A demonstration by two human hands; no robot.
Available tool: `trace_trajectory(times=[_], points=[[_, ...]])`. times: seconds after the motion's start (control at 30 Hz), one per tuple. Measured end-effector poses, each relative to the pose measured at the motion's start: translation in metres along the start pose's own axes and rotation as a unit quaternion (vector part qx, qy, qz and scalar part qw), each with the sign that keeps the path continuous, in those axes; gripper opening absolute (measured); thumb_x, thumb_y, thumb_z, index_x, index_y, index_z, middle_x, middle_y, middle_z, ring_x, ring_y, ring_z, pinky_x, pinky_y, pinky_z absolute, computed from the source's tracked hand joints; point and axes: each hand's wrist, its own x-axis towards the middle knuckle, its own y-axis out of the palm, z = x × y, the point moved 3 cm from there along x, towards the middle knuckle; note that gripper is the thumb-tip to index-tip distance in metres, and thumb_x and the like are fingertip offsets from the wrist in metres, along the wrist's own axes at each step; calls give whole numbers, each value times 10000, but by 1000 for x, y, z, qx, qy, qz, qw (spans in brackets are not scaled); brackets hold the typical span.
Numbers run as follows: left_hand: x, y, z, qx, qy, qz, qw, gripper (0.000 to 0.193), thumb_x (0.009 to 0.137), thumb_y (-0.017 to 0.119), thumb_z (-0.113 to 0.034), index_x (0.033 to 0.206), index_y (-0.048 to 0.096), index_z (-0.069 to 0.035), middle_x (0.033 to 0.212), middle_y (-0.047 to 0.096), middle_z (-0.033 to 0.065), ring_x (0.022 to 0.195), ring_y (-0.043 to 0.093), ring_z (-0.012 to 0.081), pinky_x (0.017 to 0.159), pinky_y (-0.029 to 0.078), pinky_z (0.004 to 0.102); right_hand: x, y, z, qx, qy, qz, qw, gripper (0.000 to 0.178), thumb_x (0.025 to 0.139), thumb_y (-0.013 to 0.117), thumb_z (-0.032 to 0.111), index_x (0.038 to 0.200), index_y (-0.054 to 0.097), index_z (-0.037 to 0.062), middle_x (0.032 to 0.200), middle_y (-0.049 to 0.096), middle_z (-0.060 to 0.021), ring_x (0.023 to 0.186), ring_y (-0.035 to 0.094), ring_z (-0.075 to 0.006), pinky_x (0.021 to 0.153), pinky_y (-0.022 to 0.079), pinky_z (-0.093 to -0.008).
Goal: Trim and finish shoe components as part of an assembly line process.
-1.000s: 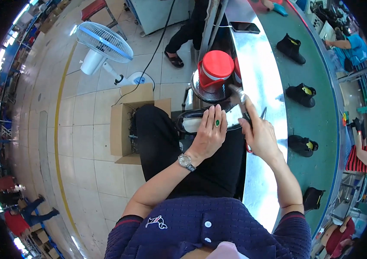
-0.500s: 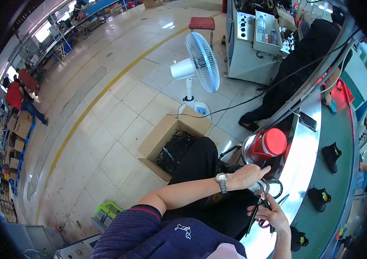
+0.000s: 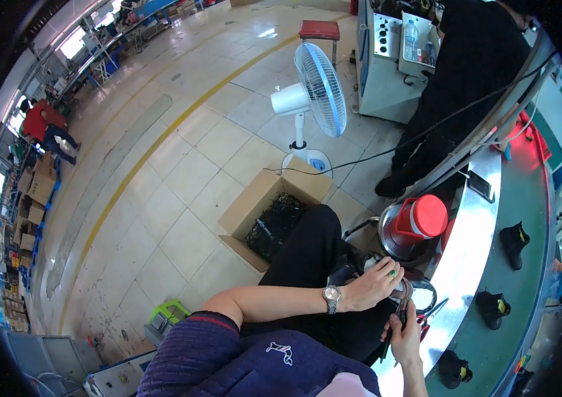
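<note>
My left hand (image 3: 368, 286), with a watch at its wrist, is over my lap with its fingers bent together; what they hold, if anything, is hidden. Close beside it on the right, my right hand (image 3: 405, 336) is closed around a narrow dark tool (image 3: 387, 345). A curved brownish loop (image 3: 406, 291) rises between the hands; its kind is unclear. Red-handled scissors (image 3: 423, 320) lie on the shiny metal ledge (image 3: 461, 264) just beyond my right hand.
Several black shoes (image 3: 514, 243) stand on the green conveyor belt (image 3: 518, 291) at right. A red-lidded jug (image 3: 420, 218) is ahead of my hands. On the floor are an open carton (image 3: 244, 218) and a fan (image 3: 321, 92). A dark-clothed person (image 3: 469, 73) stands ahead right.
My left hand has drawn back slightly, its pointing fingers now bent in. The right hand has shifted and turned, and the dark strips hanging from it show less. The dark-clothed person has straightened up.
</note>
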Motion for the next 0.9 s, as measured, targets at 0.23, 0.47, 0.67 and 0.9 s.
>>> trace_trajectory(times=[0.23,0.47,0.67,0.9], points=[[-3,7,1,118,31,4,993,497,863,482,-112,1281,446,156,1275,505,296,1234,464,398,1104,321,458,-4,-46,46,-148,15,53,987,515,908,516,-4,1395,350,-34,701,640,-140,619,668,-228,567,513,-351],[-6,9,-1,215,50,-59,974,446,894,466,-153,1215,524,150,1274,534,282,1225,515,370,1108,342,462,20,-34,51,-366,-46,-114,923,676,911,546,42,1504,239,147,710,626,-239,675,631,-412,593,469,-470],[-10,8,5,95,34,-85,991,443,860,509,-93,1214,485,171,1259,509,284,1223,488,421,1075,392,467,24,-38,51,-256,-58,-207,942,691,909,517,14,1512,218,170,837,668,-221,671,672,-376,580,504,-459],[-3,11,13,64,59,-94,992,344,826,588,-28,1123,548,143,1131,552,275,1154,538,438,994,455,494,33,-28,37,-375,-61,-146,913,723,893,556,79,1512,196,172,657,631,-209,609,630,-410,576,492,-500]])
